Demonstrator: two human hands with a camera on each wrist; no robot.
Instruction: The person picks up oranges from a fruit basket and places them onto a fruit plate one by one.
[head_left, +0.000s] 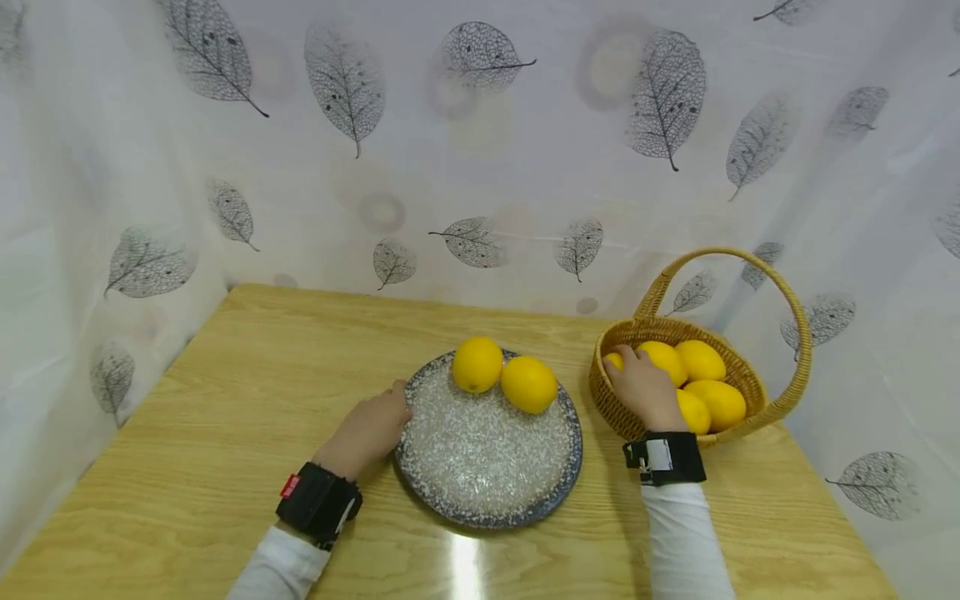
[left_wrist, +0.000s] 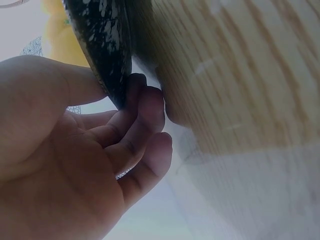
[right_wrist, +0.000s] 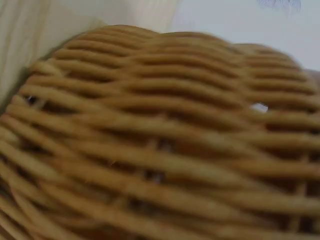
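A round speckled grey plate (head_left: 487, 467) with a dark blue rim lies on the table. My left hand (head_left: 372, 429) holds its left rim; in the left wrist view the thumb is above the plate edge and curled fingers (left_wrist: 150, 110) are below it. Two yellow lemons (head_left: 477, 365) sit side by side near the plate's far edge. Inside the wicker basket (head_left: 611, 406), my right hand (head_left: 643, 387) has its fingers around a lemon (head_left: 615, 360) at the left wall, mostly hidden by the hand. Basket weave fills the right wrist view, concealing that hand's fingers.
Several more lemons (head_left: 716, 403) fill the basket's right side. Its tall arched handle (head_left: 797, 321) rises and leans to the right. Behind the wooden table (head_left: 300, 358) hangs a pale curtain (head_left: 480, 167) with a leaf print, which also runs along both sides.
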